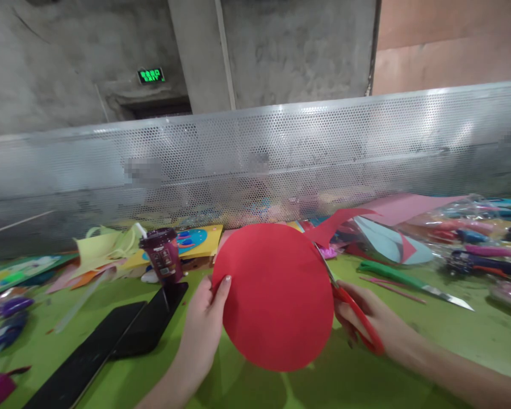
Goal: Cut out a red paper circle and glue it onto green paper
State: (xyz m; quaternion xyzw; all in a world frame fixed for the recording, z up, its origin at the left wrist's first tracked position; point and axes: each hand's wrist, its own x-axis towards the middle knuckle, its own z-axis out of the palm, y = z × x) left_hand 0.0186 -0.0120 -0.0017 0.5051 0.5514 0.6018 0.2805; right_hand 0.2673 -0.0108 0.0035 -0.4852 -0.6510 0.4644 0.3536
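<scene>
A large, nearly round sheet of red paper (pixel 276 301) is held up above the green table. My left hand (pixel 208 312) pinches its left edge, thumb on the near face and the fingers behind. In my right hand (pixel 361 318) is a pair of scissors (pixel 360 318) with red handles, its blades at the paper's upper right edge. A curved red offcut (pixel 338 223) extends away from that edge, to the upper right; whether it is still joined to the round piece I cannot tell. Some fingers of my right hand are hidden behind the scissor handles.
A dark lidded cup (pixel 162 255) with a straw stands behind two black phones (pixel 149 324) on the left. A green-handled utility knife (pixel 417 284) lies right with its blade out. Paper scraps (pixel 106 250) and plastic-bagged craft supplies (pixel 472 227) line a perforated metal divider (pixel 281 153).
</scene>
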